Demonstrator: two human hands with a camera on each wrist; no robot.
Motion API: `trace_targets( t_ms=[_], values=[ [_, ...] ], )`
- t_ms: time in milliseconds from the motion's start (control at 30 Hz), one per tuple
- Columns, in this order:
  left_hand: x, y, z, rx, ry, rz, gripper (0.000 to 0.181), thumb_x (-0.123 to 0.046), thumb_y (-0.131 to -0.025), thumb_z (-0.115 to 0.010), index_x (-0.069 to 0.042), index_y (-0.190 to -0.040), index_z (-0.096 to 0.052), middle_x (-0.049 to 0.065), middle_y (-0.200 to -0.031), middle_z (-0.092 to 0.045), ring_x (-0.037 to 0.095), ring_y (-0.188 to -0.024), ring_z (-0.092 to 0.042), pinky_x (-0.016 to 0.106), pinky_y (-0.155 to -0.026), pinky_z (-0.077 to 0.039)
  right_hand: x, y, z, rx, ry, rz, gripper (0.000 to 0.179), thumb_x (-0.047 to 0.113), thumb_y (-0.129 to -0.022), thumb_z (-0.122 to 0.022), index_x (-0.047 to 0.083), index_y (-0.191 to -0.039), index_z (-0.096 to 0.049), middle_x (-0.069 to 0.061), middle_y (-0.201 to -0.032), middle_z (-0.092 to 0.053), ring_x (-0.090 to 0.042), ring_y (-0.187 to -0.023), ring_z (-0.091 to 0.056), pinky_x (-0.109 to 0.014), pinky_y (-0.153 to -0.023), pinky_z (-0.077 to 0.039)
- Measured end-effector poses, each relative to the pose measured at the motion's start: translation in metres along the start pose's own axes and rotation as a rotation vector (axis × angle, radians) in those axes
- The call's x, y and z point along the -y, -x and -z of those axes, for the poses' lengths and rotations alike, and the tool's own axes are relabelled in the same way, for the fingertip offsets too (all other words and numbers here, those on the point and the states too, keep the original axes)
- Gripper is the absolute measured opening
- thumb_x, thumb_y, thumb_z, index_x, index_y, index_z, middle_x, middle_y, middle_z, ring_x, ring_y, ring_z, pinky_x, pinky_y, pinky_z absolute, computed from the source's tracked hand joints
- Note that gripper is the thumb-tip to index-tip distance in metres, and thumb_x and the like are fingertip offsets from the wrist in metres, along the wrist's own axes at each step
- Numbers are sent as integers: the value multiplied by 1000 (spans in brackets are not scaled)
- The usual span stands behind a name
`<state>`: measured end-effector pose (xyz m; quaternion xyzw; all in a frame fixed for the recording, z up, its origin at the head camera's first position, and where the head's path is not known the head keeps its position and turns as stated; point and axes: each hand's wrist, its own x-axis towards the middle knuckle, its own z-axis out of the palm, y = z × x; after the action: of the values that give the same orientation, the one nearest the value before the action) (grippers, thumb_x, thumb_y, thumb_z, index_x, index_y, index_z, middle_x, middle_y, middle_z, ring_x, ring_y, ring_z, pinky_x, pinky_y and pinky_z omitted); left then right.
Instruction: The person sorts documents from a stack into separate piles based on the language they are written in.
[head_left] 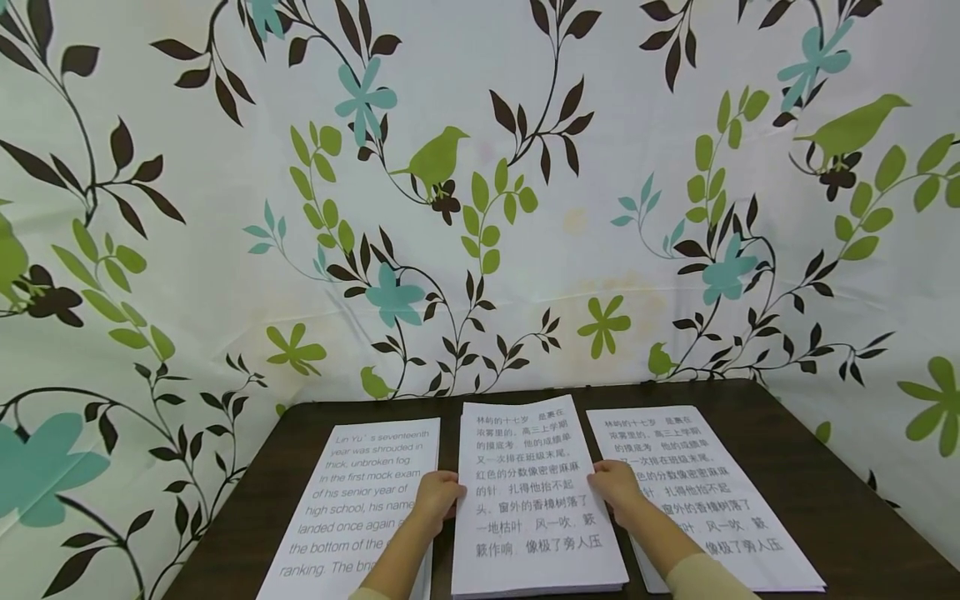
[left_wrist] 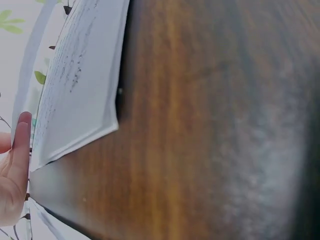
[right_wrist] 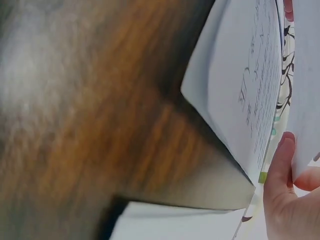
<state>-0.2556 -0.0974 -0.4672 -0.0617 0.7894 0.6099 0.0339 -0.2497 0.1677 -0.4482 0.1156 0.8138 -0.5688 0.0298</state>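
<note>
In the head view both hands hold the middle printed paper [head_left: 532, 533], which bears large Chinese text, by its two side edges. My left hand [head_left: 438, 500] grips the left edge and my right hand [head_left: 618, 492] the right edge. In the right wrist view the right hand [right_wrist: 287, 200] pinches a white sheet [right_wrist: 305, 90] between thumb and fingers, raised above the table. The left hand [left_wrist: 15, 170] is at the border of the left wrist view, its fingers against a thin paper edge [left_wrist: 32, 55]. How many sheets are held cannot be told.
A paper stack with English text [head_left: 352, 517] lies on the left, partly behind the left forearm. Another stack with Chinese text [head_left: 738, 517] lies on the right, partly covered by the right arm. Beneath is a dark wooden table [head_left: 795, 467]; patterned cloth [head_left: 570, 250] hangs behind it.
</note>
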Motion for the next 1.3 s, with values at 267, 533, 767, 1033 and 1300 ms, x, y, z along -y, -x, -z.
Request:
trace_targets(
  t_ms=[267, 533, 767, 1033, 1300],
  values=[
    [-9, -4, -7, -15, 22, 12, 27, 1, -75, -54, 11, -100, -55, 10, -80, -58, 18, -65, -56, 31, -56, -47, 7, -3, 12, 8, 15, -12, 32, 2, -80, -49, -16, -106, -46, -18, -85, -54, -24, -71, -55, -32, -62, -47],
    [-27, -7, -19, -20, 77, 7, 24, 3, -75, -54, 10, -98, -57, 10, -77, -58, 18, -62, -56, 29, -54, -46, 14, -6, 31, -18, 55, -51, 31, 5, -83, -47, -11, -109, -46, -18, -90, -52, -21, -70, -55, -27, -56, -46],
    [-42, -10, -32, -3, 80, 13, 22, 3, -75, -55, 9, -97, -58, 10, -75, -58, 17, -61, -56, 28, -54, -48, 21, -8, 52, 1, 56, -22, 35, 4, -84, -46, -13, -114, -42, -24, -99, -50, -22, -76, -55, -30, -61, -46],
    [-61, -15, -52, 31, 122, -13, 20, 3, -76, -54, 8, -94, -59, 10, -76, -59, 18, -62, -59, 28, -56, -49, 22, -8, 82, 8, 45, 0, 36, 7, -84, -46, -13, -114, -41, -21, -97, -52, -22, -75, -53, -30, -61, -45],
    [-72, -12, -75, 39, 155, 6, 21, 1, -76, -55, 7, -96, -58, 8, -74, -59, 17, -63, -60, 27, -58, -50, 19, -11, 110, 22, 49, 12, 42, 9, -85, -48, -16, -117, -36, -20, -96, -53, -18, -71, -56, -31, -61, -47]
  ],
)
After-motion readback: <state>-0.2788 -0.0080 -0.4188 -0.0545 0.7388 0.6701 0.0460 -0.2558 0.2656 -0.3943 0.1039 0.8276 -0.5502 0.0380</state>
